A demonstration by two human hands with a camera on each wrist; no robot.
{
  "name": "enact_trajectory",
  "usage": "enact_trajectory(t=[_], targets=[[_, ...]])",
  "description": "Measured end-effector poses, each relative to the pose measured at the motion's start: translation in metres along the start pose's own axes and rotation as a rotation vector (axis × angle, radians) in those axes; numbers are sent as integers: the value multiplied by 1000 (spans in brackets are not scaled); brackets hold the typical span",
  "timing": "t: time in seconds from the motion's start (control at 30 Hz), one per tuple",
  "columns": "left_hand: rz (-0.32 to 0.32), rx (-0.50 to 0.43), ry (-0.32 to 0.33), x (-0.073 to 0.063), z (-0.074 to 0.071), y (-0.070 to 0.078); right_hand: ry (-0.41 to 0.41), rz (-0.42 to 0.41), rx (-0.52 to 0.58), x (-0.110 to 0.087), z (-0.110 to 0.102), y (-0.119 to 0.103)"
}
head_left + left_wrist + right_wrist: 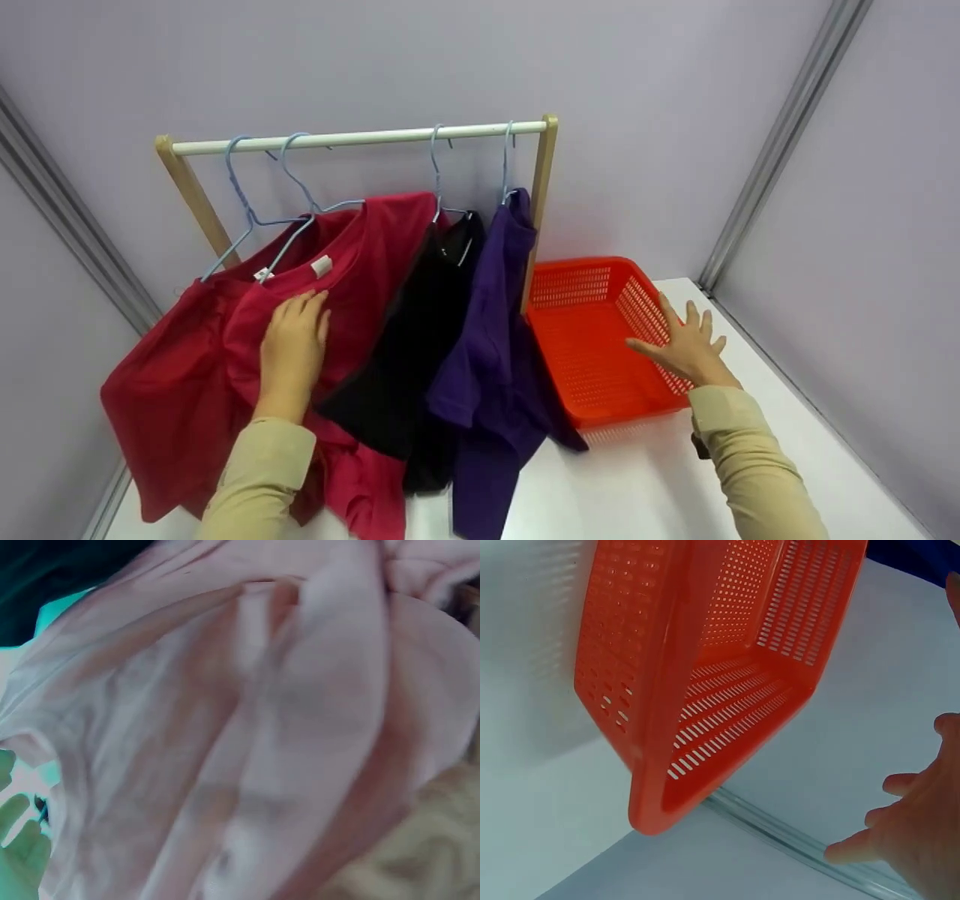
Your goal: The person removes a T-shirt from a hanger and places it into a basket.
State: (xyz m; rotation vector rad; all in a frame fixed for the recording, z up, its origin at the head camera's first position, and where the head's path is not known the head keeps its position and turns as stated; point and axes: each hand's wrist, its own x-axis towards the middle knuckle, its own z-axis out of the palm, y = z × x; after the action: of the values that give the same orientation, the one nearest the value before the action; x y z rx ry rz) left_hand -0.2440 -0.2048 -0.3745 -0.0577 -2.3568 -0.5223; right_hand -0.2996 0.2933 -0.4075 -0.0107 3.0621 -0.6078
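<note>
Palm down, my left hand [295, 345] is over the front of a crimson shirt [394, 251], just below its collar, with loosely bent fingers. That shirt hangs on a light blue wire hanger [298, 172], and a darker red garment [161, 375] hangs to its left. The left wrist view is filled by washed-out pinkish cloth [187, 727], with fingers at the lower left edge. Fingers spread wide, my right hand [686, 351] hovers by the right rim of a red plastic basket [581, 341], holding nothing. In the right wrist view the hand [922, 817] is apart from the basket [656, 697].
A clothes rack with a white bar [360, 138] and wooden posts [545, 180] stands at the back. A black garment [409, 352] and a purple one [487, 337] hang on its right half. Pale panels [675, 112] enclose the white table [622, 495].
</note>
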Motion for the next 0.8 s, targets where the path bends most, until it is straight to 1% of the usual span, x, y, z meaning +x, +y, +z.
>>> enact_trajectory(t=[0.1,0.17,0.2,0.27,0.37,0.47,0.57,0.6,0.7,0.8], targets=[[-101,-106,7,8,-11,8,26,-2,11,-2,0,11],[-162,-177,26,13,-16,15,38,-3,21,-3,0,21],[-187,-217,45,16,-18,18,47,-2,27,-4,0,26],[-223,-289,93,19,-21,28,61,7,35,-5,2,37],[-235,-371,156,23,-24,44,82,28,55,-6,7,52],[-206,-422,196,25,-25,61,103,56,94,-7,14,67],[-152,-448,242,25,-23,78,122,79,138,-6,22,82],[-125,-451,259,25,-22,83,156,74,130,-3,27,89],[-30,-421,293,22,-20,99,190,73,147,-3,33,100],[55,-387,291,18,-18,114,190,78,143,-7,35,100]])
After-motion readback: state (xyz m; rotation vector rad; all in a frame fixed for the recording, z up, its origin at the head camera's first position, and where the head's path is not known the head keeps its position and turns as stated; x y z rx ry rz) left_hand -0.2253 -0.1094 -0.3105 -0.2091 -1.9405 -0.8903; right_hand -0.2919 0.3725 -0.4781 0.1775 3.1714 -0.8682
